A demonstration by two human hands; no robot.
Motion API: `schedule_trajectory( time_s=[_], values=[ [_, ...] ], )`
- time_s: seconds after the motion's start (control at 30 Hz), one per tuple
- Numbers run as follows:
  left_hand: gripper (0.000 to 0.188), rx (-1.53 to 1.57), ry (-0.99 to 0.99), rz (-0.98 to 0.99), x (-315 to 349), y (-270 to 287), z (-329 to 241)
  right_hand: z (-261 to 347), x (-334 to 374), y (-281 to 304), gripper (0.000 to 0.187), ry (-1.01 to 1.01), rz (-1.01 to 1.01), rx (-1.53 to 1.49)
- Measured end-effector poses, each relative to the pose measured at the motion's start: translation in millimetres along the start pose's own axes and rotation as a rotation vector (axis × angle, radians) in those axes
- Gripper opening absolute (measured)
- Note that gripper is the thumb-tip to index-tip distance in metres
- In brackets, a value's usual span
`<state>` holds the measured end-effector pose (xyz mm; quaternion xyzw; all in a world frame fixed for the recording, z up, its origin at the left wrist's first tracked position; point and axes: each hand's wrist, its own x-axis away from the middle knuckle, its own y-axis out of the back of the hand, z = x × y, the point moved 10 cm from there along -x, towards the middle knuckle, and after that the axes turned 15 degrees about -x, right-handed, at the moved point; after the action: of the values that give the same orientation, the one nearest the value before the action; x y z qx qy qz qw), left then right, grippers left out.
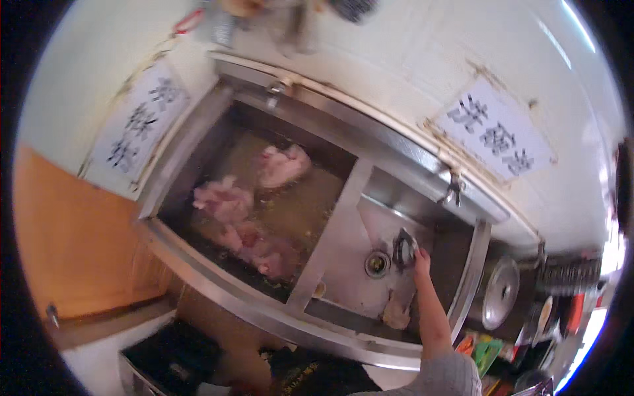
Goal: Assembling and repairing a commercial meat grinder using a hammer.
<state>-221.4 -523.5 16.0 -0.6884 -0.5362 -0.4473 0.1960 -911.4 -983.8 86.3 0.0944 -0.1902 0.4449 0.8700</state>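
Note:
My right hand [421,257] reaches into the right basin of a steel double sink [340,228]. Its fingers close on a dark oval object [403,249] with a lighter middle, too blurred to name. Just left of that is the round drain [377,264]. A pale lump of what looks like raw meat [396,313] lies in the same basin, nearer me. In the left basin, several pale pink pieces of raw meat [284,165] sit in murky water. My left hand is out of sight.
Taps stand at the back of the left basin [277,89] and the right basin [453,189]. Right of the sink are a round metal lid [500,292] and a dark rack [569,272]. A black crate [173,356] stands below, near an orange-brown door [72,231].

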Motion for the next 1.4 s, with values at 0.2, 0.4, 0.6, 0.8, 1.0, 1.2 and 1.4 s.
schedule_trajectory(
  time_s=[0.2,0.4,0.6,0.8,1.0,1.2,1.4],
  values=[
    [0.031,0.501,-0.03,-0.161,75,-105,27,67,118,-54,0.03,-0.461,0.633,-0.941],
    [0.029,0.715,0.056,-0.37,147,-99,-14,104,169,-77,0.035,-0.277,0.387,-0.633],
    [0.025,0.801,-0.035,-0.468,200,-117,62,126,246,-150,0.045,-0.263,0.384,-0.811],
    [0.035,1.121,0.0,-0.894,246,-101,157,106,537,-335,0.052,-0.194,1.266,-0.348],
    [0.054,1.501,-0.195,-0.908,349,-15,109,-34,823,-380,0.022,0.115,1.791,0.424],
    [0.087,2.137,-0.705,-0.513,372,0,115,-209,1043,-289,0.023,-0.253,2.428,0.859],
    [0.077,2.436,-1.422,-0.824,401,-16,232,-322,1126,-201,0.022,0.133,3.163,0.788]
  ],
)
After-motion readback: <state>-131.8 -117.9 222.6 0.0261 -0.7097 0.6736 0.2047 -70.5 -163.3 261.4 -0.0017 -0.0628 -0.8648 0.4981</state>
